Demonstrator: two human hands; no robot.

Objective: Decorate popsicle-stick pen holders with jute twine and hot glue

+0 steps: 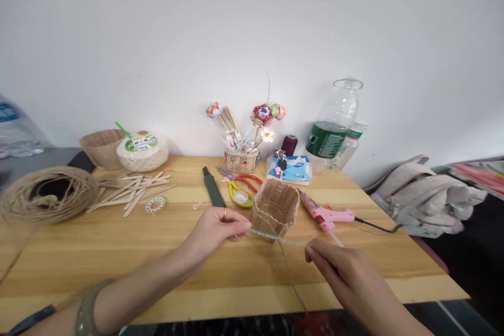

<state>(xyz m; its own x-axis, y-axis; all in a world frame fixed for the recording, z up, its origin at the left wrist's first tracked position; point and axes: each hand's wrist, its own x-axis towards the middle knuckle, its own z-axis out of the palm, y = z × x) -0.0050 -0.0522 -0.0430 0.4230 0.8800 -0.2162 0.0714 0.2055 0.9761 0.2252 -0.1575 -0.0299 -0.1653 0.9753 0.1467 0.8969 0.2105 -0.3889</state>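
The left hand (228, 227) pinches a glittery strand (270, 235) between thumb and fingers, the curled right hand (342, 265) gripping it farther along, before a brown box (276, 203) whose walls already stand, the strand apparently not yet fastened.

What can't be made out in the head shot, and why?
All in the head view:
Glittery strand: the parts pinched by the left hand and right hand are hidden by the fingers.
Slim bottle: partly hidden by the large bottle.
Pale bits: too small to identify.
Coconut label: small print too small to read.
Clear plastic item: cut off by the left edge.
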